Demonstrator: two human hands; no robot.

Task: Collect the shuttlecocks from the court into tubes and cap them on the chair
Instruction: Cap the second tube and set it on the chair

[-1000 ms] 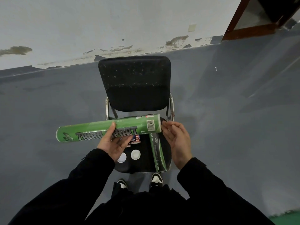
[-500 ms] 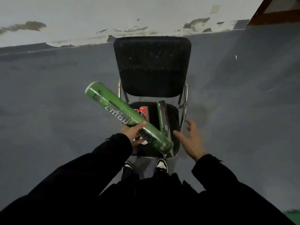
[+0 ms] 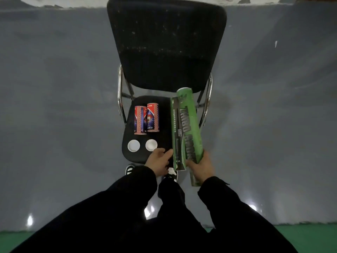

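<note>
A black chair (image 3: pixel 145 154) stands on a grey floor (image 3: pixel 54 106), seen from above by a person in black sleeves. The right hand (image 3: pixel 201 166) is curled round the near part of a long green tube (image 3: pixel 190 125), which lies lengthwise over the seat's right edge, its far end up by the backrest and its near end jutting past the front edge. Just to its left, touching it, a second, slimmer green tube (image 3: pixel 176 136) lies along the seat, also overhanging the front edge. The left hand (image 3: pixel 158 161) sits at the front edge with fingers loosely bent, fingertips at the slim tube's side (whether they actually press it cannot be told); it holds nothing. Toward the seat's back-left corner two short red tubes (image 3: pixel 146 118) lie side by side, touching. Near the front-left corner two white caps (image 3: pixel 142 144) lie apart from each other, just in front of the red tubes.
</note>
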